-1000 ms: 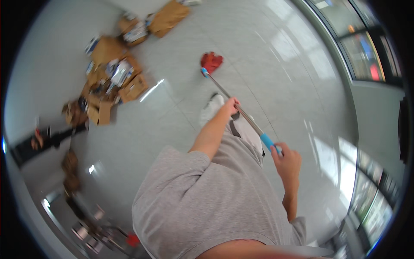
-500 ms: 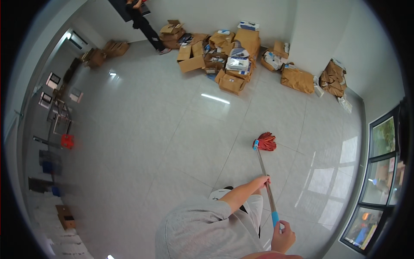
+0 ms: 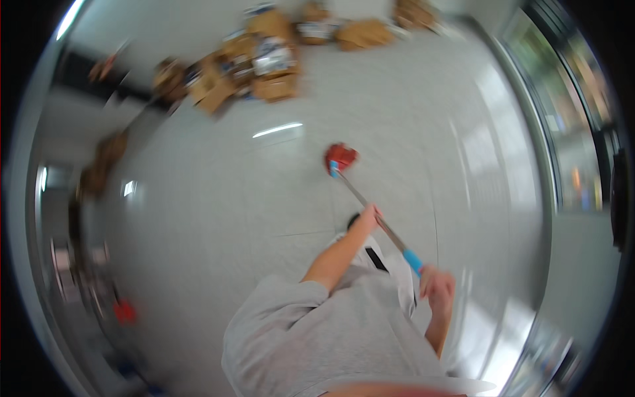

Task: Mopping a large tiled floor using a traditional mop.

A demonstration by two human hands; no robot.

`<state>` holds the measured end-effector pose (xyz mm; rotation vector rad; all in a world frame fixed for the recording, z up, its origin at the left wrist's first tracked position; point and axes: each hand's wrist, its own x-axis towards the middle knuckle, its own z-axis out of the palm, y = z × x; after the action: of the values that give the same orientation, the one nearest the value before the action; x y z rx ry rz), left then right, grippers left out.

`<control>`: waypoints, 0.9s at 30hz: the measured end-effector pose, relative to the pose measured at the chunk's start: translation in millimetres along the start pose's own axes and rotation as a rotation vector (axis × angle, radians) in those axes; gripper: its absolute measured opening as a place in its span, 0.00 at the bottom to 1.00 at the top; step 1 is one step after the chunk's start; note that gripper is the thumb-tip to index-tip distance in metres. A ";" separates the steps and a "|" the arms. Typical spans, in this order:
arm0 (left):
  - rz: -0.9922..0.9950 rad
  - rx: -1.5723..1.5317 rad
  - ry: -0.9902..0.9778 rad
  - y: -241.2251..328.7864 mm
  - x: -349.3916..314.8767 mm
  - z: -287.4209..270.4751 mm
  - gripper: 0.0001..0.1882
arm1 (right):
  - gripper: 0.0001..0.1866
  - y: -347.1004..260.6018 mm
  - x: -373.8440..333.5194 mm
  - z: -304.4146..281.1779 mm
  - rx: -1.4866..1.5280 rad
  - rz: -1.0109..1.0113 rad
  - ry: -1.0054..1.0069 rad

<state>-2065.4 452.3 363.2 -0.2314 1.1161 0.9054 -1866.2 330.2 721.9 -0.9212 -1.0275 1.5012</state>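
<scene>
A mop with a red head [image 3: 342, 157] rests on the shiny grey tiled floor [image 3: 225, 212] ahead of me. Its metal handle [image 3: 390, 233] slants back toward my right side and ends in a light blue grip. Partway down the metal pole, my left hand [image 3: 372, 217] is wrapped round it. My right hand [image 3: 438, 288] closes on the blue grip [image 3: 413, 261] at the top end, slightly blurred by motion. A blue clamp [image 3: 334, 170] joins the head to the pole.
Several open cardboard boxes and brown packages [image 3: 274, 66] are heaped along the far wall. A person [image 3: 109, 73] is blurred at the far left. Windows [image 3: 562, 112] line the right wall. A red object [image 3: 124, 311] stands at the left.
My view has turned, so the boxes have shifted left and the windows show larger. The mop head has moved up and left in the picture; both hands keep their grip.
</scene>
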 end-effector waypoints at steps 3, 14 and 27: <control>-0.038 -0.224 0.026 -29.1 43.6 -30.1 0.09 | 0.24 -3.4 -30.0 -18.5 0.212 -0.103 0.202; -0.662 0.427 -0.023 -364.5 -53.5 102.4 0.15 | 0.22 -47.1 -300.6 -116.9 0.146 -0.134 0.986; -1.106 0.268 -0.308 -503.2 -162.8 92.0 0.07 | 0.14 -67.3 -313.7 -42.4 -0.729 -0.161 0.443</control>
<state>-1660.6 103.0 410.6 -0.4093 0.6423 -0.1937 -1756.1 31.8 781.4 -1.5496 -1.2892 0.7177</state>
